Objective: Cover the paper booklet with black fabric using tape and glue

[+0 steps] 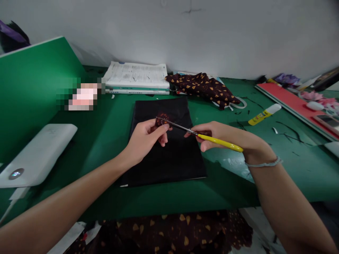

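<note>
My left hand point(148, 137) pinches a small piece of dark patterned fabric point(162, 120) between thumb and fingers. In my right hand point(215, 131) is a pair of scissors point(219, 141) with a yellow handle, its blades pointing left and lying along the fabric piece. Whether the blades are parted is hard to make out. Both hands are above a black, flat, book-like rectangle point(164, 158) on the green table point(225, 197).
Stacked books point(137, 77) and a heap of patterned fabric point(202, 88) lie near the wall. To the right are a glue stick point(265, 114), dark scraps and a red folder point(286, 100). A white power bank point(42, 151) and a green board point(31, 95) are left.
</note>
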Motion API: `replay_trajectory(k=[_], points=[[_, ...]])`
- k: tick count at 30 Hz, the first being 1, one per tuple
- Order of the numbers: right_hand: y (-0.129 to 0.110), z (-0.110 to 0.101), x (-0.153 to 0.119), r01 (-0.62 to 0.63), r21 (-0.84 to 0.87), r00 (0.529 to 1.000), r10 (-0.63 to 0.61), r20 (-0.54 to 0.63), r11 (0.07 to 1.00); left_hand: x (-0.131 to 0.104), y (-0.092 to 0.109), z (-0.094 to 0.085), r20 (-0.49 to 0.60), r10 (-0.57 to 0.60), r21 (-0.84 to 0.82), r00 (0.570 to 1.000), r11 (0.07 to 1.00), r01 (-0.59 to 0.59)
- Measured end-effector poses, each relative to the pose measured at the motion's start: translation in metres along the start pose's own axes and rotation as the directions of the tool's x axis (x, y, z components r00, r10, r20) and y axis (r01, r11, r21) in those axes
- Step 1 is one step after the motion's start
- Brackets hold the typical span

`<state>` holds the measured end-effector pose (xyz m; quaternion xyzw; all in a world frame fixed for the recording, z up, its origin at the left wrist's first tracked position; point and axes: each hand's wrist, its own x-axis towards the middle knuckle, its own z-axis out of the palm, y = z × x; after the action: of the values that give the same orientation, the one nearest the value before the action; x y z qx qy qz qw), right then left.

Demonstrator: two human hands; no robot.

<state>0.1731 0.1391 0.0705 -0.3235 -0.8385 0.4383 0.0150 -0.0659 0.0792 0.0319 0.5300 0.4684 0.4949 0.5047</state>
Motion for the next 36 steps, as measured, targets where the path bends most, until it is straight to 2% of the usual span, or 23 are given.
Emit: replay_trajectory(k=[7,36], points=[[-0.0012,-0.0002,0.0000,-0.039,-0.020,0.999,0.039,-0.013,0.999,-0.0002,-0.0009,0.0000,0.005,-0.004,0.019,1.000,1.000,0.004],[0.0009,-0.0010,-0.0002,-0.045,-0.053,0.999,0.046,0.002,0.998,-0.0010,-0.0004,0.0000,-0.011,-0.002,0.103,1.000,0.995,0.003]])
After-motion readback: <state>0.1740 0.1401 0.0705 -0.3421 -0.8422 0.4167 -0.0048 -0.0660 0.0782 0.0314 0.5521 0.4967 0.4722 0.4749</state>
